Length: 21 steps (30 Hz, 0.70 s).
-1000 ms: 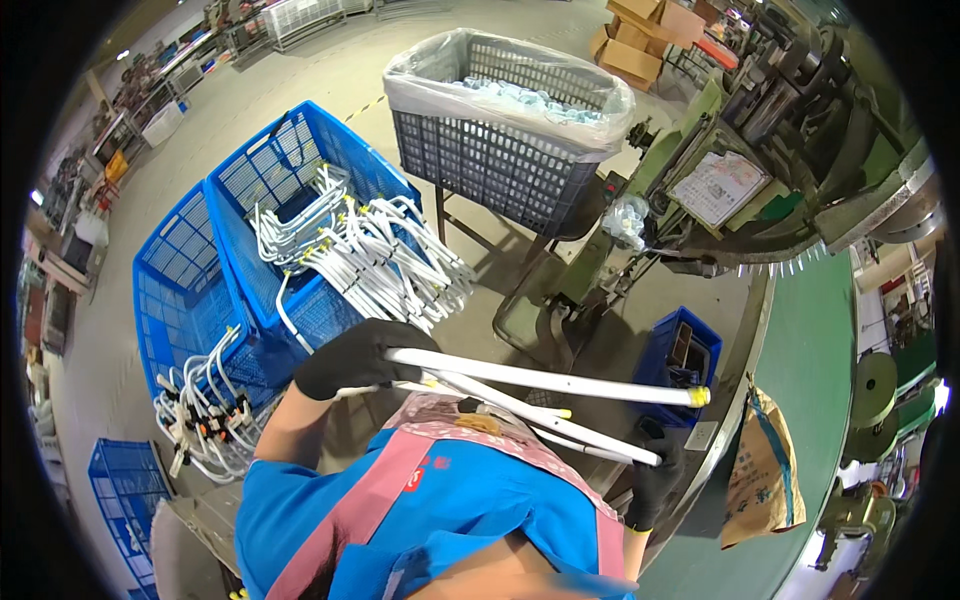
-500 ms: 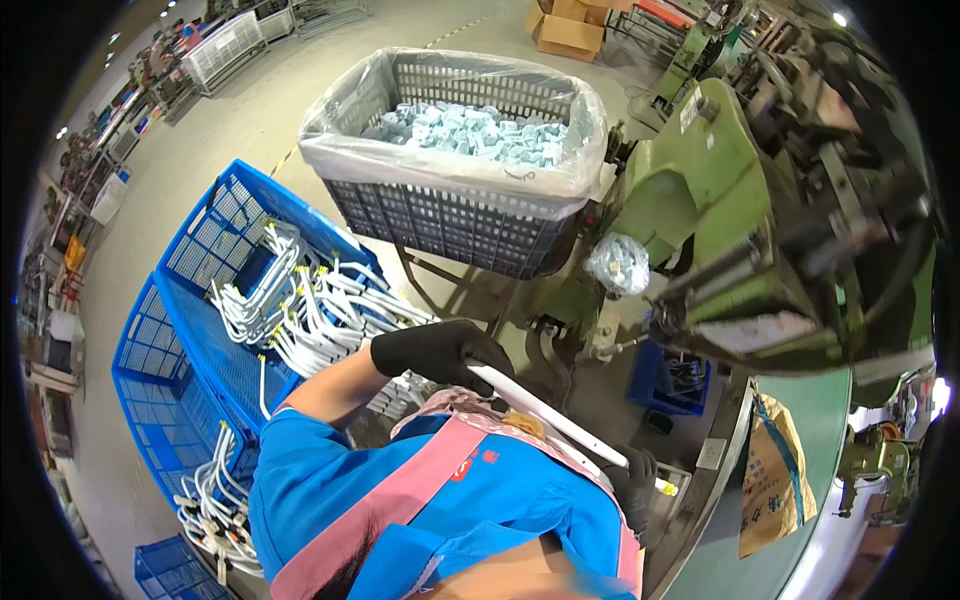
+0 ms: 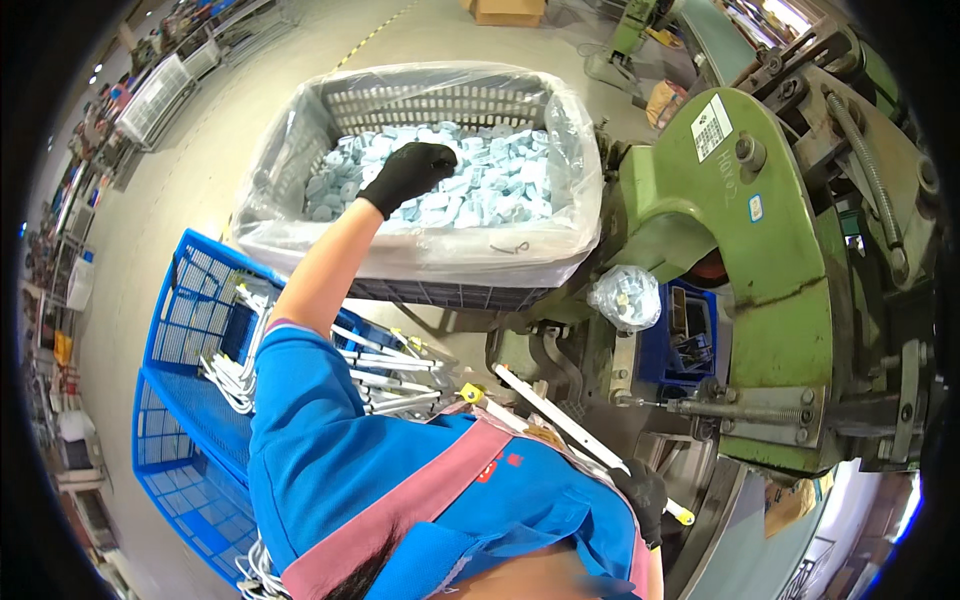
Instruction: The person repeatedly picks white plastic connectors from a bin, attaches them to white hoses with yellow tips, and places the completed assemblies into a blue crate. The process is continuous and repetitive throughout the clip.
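My left hand [image 3: 410,172], in a black glove, reaches over the lined crate; its fingers are curled in, and whatever may be in them is hidden. Below it lie many small pale-blue plastic pieces [image 3: 490,180], heaped inside the crate [image 3: 420,292] with its clear plastic liner [image 3: 400,255]. Close to my body on the right, my black-gloved right hand [image 3: 642,492] is closed around a white tube [image 3: 560,420], which slants up and left across my front. Yellow tips [image 3: 470,394] show by the tube.
On the left, blue plastic baskets [image 3: 190,400] hold several white bent tubes [image 3: 390,370]. A green machine [image 3: 770,270] rises at the right, with a clear bag of parts [image 3: 627,298] beside it. Behind that bag sits a blue bin [image 3: 705,300]. Far off is a cardboard box [image 3: 508,10].
My left hand has let go of the tube and moved up and away to the pieces in the crate. My right hand still holds the tube. The view has shifted.
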{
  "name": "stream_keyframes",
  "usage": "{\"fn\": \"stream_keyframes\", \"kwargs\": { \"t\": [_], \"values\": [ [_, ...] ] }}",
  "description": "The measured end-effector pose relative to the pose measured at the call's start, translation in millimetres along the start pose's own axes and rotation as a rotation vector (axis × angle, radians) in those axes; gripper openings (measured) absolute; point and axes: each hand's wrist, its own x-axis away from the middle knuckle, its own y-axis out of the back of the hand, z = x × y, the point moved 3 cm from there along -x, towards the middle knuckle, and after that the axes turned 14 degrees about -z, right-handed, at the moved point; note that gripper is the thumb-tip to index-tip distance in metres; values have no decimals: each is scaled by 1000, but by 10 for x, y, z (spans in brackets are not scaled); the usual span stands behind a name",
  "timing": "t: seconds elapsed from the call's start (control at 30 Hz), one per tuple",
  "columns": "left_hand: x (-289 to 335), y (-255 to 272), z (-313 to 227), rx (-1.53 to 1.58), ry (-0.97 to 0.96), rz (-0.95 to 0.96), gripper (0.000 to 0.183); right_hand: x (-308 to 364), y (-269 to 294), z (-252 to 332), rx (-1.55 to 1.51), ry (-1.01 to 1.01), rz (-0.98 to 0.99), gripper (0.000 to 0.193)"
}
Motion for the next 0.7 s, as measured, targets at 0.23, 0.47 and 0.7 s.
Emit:
{"fn": "stream_keyframes", "kwargs": {
  "t": [0.23,0.47,0.7],
  "values": [
    [-338,-901,848,-449,-251,186,13,-21,-110,91,49,-228,41,9],
    [-342,-1132,1394,-286,-121,162,10,29,-296,168,37,-328,5,7],
    [-469,-913,1500,456,431,28,24,-4,-388,100,-125,-597,-72,23]
  ]
}}
